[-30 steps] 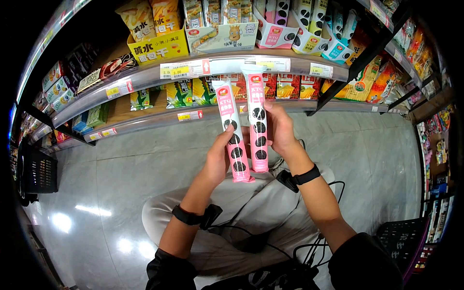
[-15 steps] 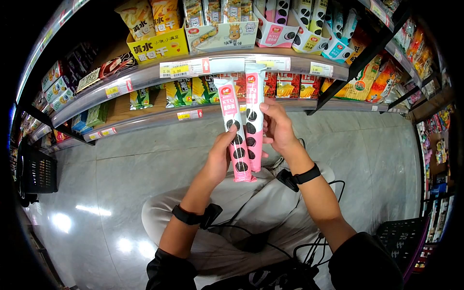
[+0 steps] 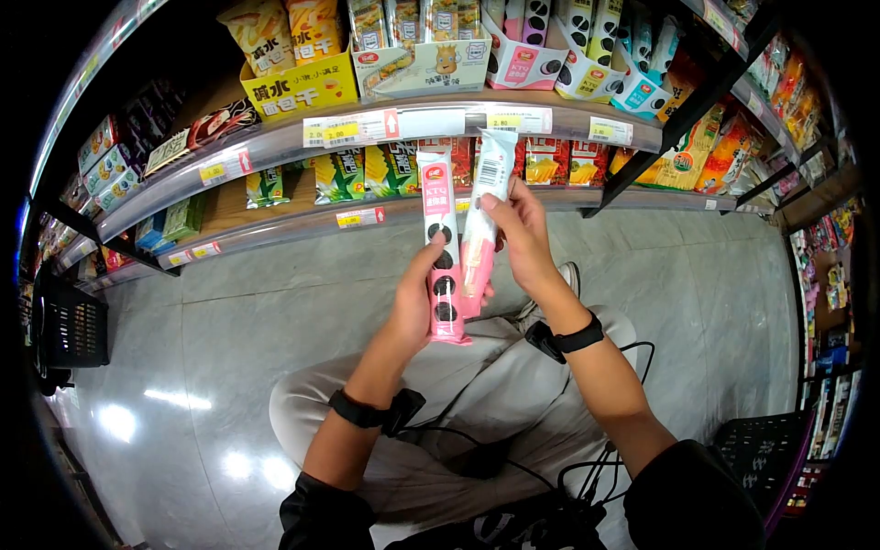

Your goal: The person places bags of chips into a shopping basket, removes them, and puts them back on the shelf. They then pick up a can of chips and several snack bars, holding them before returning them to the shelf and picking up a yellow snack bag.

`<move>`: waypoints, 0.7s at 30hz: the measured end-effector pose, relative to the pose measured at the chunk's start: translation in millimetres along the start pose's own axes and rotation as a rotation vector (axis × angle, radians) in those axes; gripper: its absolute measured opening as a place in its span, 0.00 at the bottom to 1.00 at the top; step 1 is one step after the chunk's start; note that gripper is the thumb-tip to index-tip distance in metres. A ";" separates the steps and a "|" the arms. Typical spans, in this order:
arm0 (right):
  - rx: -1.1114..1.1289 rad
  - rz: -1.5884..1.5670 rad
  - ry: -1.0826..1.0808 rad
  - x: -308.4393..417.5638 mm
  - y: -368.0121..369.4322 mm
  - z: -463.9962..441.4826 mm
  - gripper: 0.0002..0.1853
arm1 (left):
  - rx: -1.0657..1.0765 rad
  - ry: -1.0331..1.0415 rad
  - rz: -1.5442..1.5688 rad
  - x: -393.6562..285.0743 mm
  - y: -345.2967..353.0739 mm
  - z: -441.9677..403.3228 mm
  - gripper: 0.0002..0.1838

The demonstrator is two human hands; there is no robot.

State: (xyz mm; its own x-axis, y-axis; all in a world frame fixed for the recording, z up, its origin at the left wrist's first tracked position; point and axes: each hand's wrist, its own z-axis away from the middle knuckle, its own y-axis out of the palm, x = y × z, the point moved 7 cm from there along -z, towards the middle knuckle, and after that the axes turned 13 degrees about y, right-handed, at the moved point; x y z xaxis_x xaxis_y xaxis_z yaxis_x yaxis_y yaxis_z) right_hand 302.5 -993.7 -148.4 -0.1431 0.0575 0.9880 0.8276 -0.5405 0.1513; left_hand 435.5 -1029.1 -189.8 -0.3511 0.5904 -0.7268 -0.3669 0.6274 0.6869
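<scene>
My left hand (image 3: pixel 417 291) is closed around a long pink-and-white cookie pack (image 3: pixel 442 247), its printed front with dark round cookies facing me and the thumb across its middle. Beside it, my right hand (image 3: pixel 521 229) grips a second cookie pack (image 3: pixel 486 202) of the same shape. That one leans to the right and shows its back, with a barcode near the top. The lower parts of the two packs touch or overlap. Both are held above my lap, in front of the shelf edge.
On the upper shelf (image 3: pixel 275 128) stand a pink display box (image 3: pixel 524 69) of similar packs, a yellow box (image 3: pixel 302 90) and a pale box (image 3: pixel 422 69). Red and green snack bags line the lower shelf. Black baskets (image 3: pixel 78 316) stand at the left and lower right. Cables lie over my lap.
The pack in my right hand has been turned from its printed front to its barcode side and tilted right. The left pack has become more upright.
</scene>
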 end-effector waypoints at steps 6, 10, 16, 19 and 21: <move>0.180 -0.132 0.135 -6.1 1.0 0.0 0.16 | 0.018 0.017 0.066 -2.6 4.2 -0.4 0.36; 0.151 -0.110 0.088 1.2 3.6 4.7 0.12 | 0.012 0.039 0.026 -2.1 9.6 -3.4 0.36; -0.025 -0.098 -0.080 -0.7 -5.1 -2.1 0.10 | -0.045 0.095 -0.105 -0.8 -0.9 -4.6 0.34; -0.094 0.012 -0.089 0.9 -8.7 -1.8 0.15 | -0.076 0.127 -0.102 -5.5 4.8 -5.0 0.32; -0.120 0.017 -0.044 -1.9 -9.6 -2.9 0.20 | -0.055 0.136 -0.066 -5.2 5.2 -5.7 0.31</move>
State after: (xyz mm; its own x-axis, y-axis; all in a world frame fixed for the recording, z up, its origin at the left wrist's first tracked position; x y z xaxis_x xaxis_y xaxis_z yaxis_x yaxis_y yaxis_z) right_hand 293.2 -991.1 -151.8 -0.1035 0.0834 0.9911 0.7586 -0.6379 0.1329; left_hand 430.5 -1031.8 -182.5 -0.4371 0.4722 -0.7655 -0.4382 0.6315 0.6397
